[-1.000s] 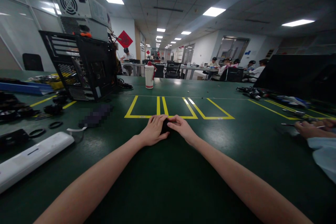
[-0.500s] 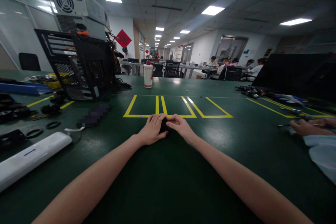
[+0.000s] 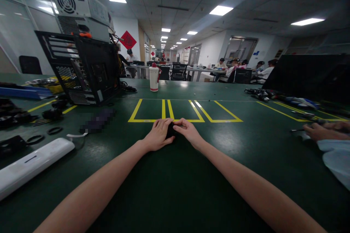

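Observation:
A small black object (image 3: 170,130) rests on the green table between my two hands, mostly covered by my fingers, so its kind cannot be made out. My left hand (image 3: 158,134) is closed around its left side, fingers over the top and thumb low at the front. From the right, my right hand (image 3: 188,133) pinches at its upper edge with thumb and fingertips. Just beyond my fingertips run the yellow tape outlines (image 3: 186,120) on the tabletop.
To the left stand a black computer case (image 3: 93,69) with power supplies on top, a white power bank-like device (image 3: 35,164) and black rings (image 3: 54,130). A white bottle (image 3: 154,79) is ahead. At right, a co-worker's hands (image 3: 322,131) hold a tool-like item.
My hands keep nearly the same pose around the black object. The co-worker's hands at the right have shifted slightly.

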The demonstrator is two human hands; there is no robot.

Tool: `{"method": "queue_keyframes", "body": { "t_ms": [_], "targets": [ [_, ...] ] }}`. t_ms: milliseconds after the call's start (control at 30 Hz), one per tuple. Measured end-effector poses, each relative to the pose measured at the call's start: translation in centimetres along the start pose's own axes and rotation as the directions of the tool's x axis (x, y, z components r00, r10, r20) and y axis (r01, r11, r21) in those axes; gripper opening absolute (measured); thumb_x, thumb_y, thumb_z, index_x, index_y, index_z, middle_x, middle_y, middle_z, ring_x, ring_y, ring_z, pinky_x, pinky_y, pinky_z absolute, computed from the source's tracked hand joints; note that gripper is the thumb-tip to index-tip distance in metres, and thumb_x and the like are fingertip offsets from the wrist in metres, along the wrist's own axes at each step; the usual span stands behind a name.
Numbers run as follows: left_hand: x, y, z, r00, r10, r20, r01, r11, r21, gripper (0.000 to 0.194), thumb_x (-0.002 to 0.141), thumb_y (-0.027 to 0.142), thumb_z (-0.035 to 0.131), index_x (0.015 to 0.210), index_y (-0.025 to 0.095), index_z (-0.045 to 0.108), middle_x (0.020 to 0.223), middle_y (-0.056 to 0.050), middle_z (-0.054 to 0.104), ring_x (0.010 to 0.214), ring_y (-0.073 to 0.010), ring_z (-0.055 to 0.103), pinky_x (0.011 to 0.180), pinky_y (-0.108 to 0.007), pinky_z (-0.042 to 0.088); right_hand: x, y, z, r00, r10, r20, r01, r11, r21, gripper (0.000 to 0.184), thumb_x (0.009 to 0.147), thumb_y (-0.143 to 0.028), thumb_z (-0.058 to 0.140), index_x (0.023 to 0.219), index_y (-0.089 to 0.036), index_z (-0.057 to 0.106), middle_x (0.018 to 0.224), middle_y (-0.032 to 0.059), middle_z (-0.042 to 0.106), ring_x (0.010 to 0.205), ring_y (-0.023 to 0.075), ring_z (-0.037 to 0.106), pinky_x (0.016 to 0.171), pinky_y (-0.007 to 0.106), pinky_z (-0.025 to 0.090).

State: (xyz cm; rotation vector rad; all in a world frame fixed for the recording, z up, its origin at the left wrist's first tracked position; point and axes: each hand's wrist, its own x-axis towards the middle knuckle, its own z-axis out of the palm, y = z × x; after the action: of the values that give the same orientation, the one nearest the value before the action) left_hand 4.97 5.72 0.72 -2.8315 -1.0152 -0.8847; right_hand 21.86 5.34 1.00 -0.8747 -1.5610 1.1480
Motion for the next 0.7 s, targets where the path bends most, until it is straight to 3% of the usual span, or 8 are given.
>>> {"method": "queue_keyframes", "body": {
  "t_ms": [200, 367, 500, 700],
  "targets": [
    [0.00, -0.19, 0.37, 1.000, -0.009, -0.016, 0.010, 1.000, 0.012, 0.060, 0.075, 0.034, 0.050, 0.124, 0.019, 0.019, 0.121, -0.011, 0.037, 0.114, -0.0244, 0.034, 0.099, -0.046, 0.021, 0.65, 0.85, -0.36, 0.996, 0.092, -0.013, -0.092, 0.996, -0.012, 0.030, 0.065, -0.029, 0.062, 0.091, -0.017, 0.054, 0.093, 0.0041, 0.058, 0.089, 0.0147, 0.054, 0.087, 0.034, 0.039],
    [0.01, -0.33, 0.55, 1.000, 0.002, -0.019, -0.001, 1.000, 0.018, 0.059, 0.075, 0.033, 0.050, 0.124, 0.018, 0.020, 0.121, -0.011, 0.037, 0.113, -0.0237, 0.034, 0.098, -0.045, 0.023, 0.21, 0.74, -0.48, 0.997, 0.025, 0.067, -0.029, 0.998, 0.061, 0.031, 0.059, -0.023, 0.067, 0.087, -0.020, 0.053, 0.092, 0.0004, 0.058, 0.088, 0.0141, 0.055, 0.085, 0.033, 0.041],
    [0.06, -0.28, 0.45, 1.000, 0.000, -0.025, 0.000, 1.000, 0.016, 0.059, 0.075, 0.034, 0.050, 0.123, 0.017, 0.020, 0.121, -0.011, 0.038, 0.113, -0.0237, 0.034, 0.098, -0.044, 0.023, 0.08, 0.53, -0.33, 1.000, 0.008, 0.015, -0.009, 0.999, 0.037, 0.023, 0.064, -0.027, 0.063, 0.083, -0.019, 0.054, 0.087, 0.0004, 0.058, 0.084, 0.0128, 0.055, 0.084, 0.032, 0.041],
    [0.05, -0.17, 0.27, 1.000, 0.003, -0.017, -0.002, 1.000, 0.017, 0.059, 0.076, 0.033, 0.049, 0.124, 0.018, 0.019, 0.120, -0.011, 0.038, 0.114, -0.0236, 0.034, 0.098, -0.044, 0.022, 0.50, 0.91, -0.45, 0.994, 0.108, 0.020, -0.109, 0.994, 0.027, 0.031, 0.063, -0.026, 0.063, 0.092, -0.018, 0.055, 0.095, 0.0039, 0.058, 0.088, 0.0145, 0.055, 0.085, 0.034, 0.040]
  ]
}}
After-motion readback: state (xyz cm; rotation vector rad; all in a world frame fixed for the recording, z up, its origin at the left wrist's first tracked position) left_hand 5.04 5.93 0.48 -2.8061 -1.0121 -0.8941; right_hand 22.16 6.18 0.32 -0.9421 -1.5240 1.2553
